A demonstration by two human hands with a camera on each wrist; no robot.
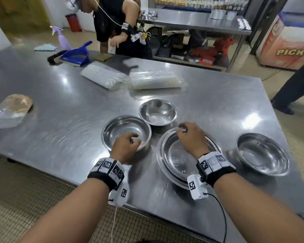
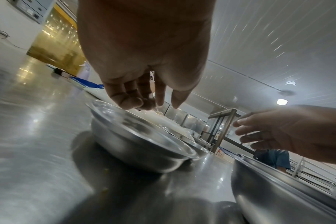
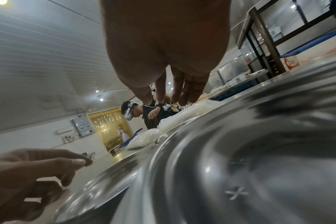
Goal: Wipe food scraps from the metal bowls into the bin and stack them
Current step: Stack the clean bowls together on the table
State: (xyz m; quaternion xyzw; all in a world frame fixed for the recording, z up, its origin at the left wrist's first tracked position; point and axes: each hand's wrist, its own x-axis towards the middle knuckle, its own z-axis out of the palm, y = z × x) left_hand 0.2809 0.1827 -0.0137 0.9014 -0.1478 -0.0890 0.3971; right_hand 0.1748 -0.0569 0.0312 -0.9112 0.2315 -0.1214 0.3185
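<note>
Four lots of metal bowls out on the steel bench [image 1: 60, 106], all near the front edge. The left hand [image 1: 125, 148] is down in the left bowl [image 1: 112, 130], fingers [image 2: 132, 97] bunched together at the near rim, tips pressed on something pale and whitish; what it is, hard to tell. Just beside it sits the stacked pair of bowls [image 1: 175, 162], one nested in the other, and the right hand [image 1: 191, 137] hovers over the far rim there, fingers [image 1: 180, 130] curled around a small white wad, though from underneath the wrist view shows them hanging loosely, so how firmly they pinch I cannot tell. Behind the two, touching or nearly so, a smaller bowl [image 1: 158, 112] stands upright. Off to the right, well apart, another wide bowl [image 1: 262, 153].

Further back on the bench, two clear plastic packs [image 1: 130, 78] lie side by side. At the left edge there's a bag with something brown [image 1: 12, 109]. At the far corner, a blue dustpan [image 1: 76, 56] with a brush [image 1: 54, 57], a purple spray bottle [image 1: 63, 38], a light blue cloth [image 1: 45, 47]. Another person [image 1: 123, 25] leans over the far side.
</note>
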